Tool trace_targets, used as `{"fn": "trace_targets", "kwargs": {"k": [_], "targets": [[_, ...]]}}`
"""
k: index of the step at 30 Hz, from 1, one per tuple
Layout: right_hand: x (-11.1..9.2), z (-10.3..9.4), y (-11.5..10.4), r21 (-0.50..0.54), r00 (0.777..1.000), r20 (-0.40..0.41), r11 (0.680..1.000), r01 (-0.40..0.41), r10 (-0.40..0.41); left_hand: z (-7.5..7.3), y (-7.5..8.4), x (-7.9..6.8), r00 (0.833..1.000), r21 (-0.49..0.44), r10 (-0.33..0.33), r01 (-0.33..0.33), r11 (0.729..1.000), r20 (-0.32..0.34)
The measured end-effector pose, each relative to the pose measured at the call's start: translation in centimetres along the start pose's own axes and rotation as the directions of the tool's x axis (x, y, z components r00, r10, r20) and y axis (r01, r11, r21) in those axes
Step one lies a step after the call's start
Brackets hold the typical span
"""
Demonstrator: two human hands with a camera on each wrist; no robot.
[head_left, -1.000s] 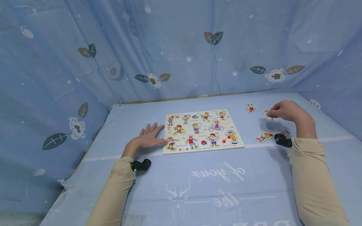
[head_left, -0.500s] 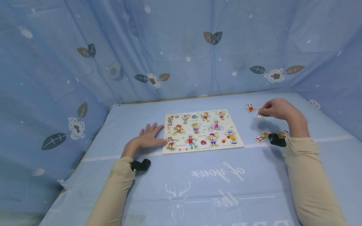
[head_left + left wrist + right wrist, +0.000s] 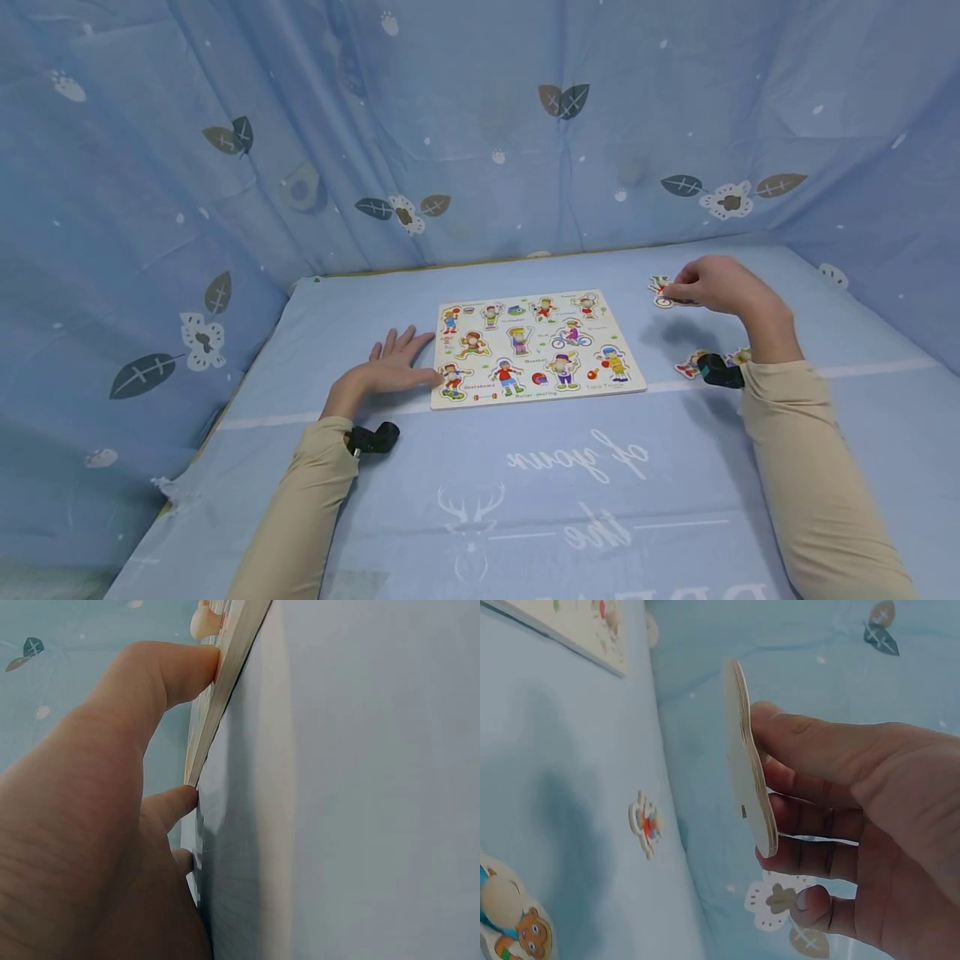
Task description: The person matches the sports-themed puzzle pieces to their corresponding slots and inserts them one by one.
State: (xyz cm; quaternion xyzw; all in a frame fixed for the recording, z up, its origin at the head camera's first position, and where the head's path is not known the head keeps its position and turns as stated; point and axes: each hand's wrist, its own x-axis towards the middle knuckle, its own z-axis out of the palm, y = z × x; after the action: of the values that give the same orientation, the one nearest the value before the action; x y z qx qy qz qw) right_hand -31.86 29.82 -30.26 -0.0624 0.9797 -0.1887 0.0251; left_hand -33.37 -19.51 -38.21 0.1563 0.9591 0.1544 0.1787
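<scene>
My left hand (image 3: 386, 367) lies with its fingers spread at the left side of a white wooden puzzle board (image 3: 635, 382). In the left wrist view the thumb touches the board's edge (image 3: 219, 712). My right hand (image 3: 723, 287) is raised above the cloth, right of the board. Thumb and fingers pinch a flat wooden puzzle piece (image 3: 748, 765), seen nearly edge-on in the right wrist view. A bicycle wheel shows on this piece in the head view; the hand hides most of its picture. Behind it, partly hidden, lies a loose puzzle piece with a figure in red (image 3: 660, 283).
More loose puzzle pieces (image 3: 686, 367) lie below the right hand, partly covered by the black wrist camera (image 3: 720, 371). Pictures of children at sports, several with round knobs, cover the board. A blue cloth (image 3: 570, 517) covers the table; blue curtains (image 3: 480, 125) hang behind.
My right hand has moved left towards the board, carrying the bicycle puzzle piece from the right of the loose figure in red to in front of it. My left hand has stayed in place.
</scene>
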Motion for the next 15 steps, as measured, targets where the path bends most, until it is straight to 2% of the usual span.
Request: {"fn": "trace_targets", "kwargs": {"k": [7, 15], "targets": [[1.2, 1.4, -1.5, 0.003, 0.999, 0.000, 0.999, 0.037, -0.037, 0.1, -0.3, 0.1, 1.000, 0.003, -0.002, 0.002, 1.000, -0.006], [2.4, 3.3, -4.1, -0.024, 0.997, 0.052, 0.998, 0.052, -0.050, 0.1, -0.3, 0.3, 1.000, -0.004, -0.001, 0.001, 1.000, -0.011]]}}
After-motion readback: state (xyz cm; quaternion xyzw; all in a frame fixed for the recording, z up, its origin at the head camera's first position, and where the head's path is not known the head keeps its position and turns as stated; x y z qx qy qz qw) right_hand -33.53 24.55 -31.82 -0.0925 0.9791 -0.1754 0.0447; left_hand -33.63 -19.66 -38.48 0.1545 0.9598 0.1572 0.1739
